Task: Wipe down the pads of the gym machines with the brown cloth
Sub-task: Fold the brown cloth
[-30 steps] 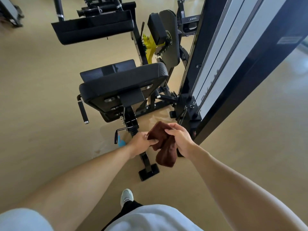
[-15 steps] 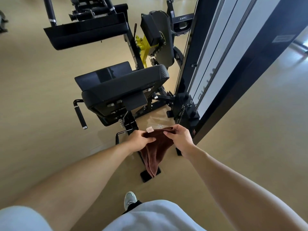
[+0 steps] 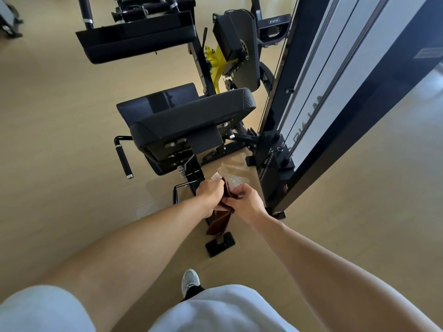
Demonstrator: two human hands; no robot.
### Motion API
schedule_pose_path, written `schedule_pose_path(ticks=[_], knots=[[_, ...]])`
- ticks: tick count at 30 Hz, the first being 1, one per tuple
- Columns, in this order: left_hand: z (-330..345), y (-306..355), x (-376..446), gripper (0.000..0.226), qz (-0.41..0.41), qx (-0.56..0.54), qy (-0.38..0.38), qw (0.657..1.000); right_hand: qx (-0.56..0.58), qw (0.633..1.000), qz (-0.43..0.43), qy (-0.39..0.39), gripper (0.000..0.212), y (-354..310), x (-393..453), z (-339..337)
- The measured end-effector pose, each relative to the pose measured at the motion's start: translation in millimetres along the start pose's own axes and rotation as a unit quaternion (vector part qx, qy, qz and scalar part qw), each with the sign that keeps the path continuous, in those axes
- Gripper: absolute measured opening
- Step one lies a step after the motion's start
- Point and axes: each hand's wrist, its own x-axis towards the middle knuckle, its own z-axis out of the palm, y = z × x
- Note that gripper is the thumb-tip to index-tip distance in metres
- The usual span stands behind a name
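Note:
Both my hands hold the brown cloth (image 3: pixel 221 218) in front of me, above the floor. My left hand (image 3: pixel 209 194) grips its upper edge, where a pale label sticks out. My right hand (image 3: pixel 247 200) pinches the cloth from the right side. The rest of the cloth hangs down between my wrists. Just beyond my hands stands the black back pad (image 3: pixel 189 118) of a gym machine, with a black seat pad (image 3: pixel 165 97) behind it. A long black pad (image 3: pixel 136 41) sits farther back, and a smaller black pad (image 3: pixel 227 37) lies to its right.
A tall black and white weight-stack tower (image 3: pixel 335 92) rises on the right, close to my right hand. A black side handle (image 3: pixel 123 161) juts out left of the machine. The machine's foot (image 3: pixel 220 244) rests on the tan floor near my shoe (image 3: pixel 190 281).
The cloth was bunched, then spread between my hands, and is now gathered again. My hands have come closer together.

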Motion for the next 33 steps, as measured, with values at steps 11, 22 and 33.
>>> schedule_pose_path(ticks=[11, 22, 33], knots=[[-27, -2, 3, 0.042, 0.045, 0.067, -0.044, 0.996, -0.08, 0.995, -0.054, 0.012, 0.03, 0, 6, 15], [-87, -53, 47, 0.079, 0.11, 0.247, -0.262, 0.927, 0.138, 0.982, 0.004, -0.126, 0.022, -29, 25, 7], [-102, -101, 75, 0.051, -0.002, 0.196, -0.285, 0.938, 0.335, 0.937, 0.097, 0.001, 0.028, -31, 69, -29]])
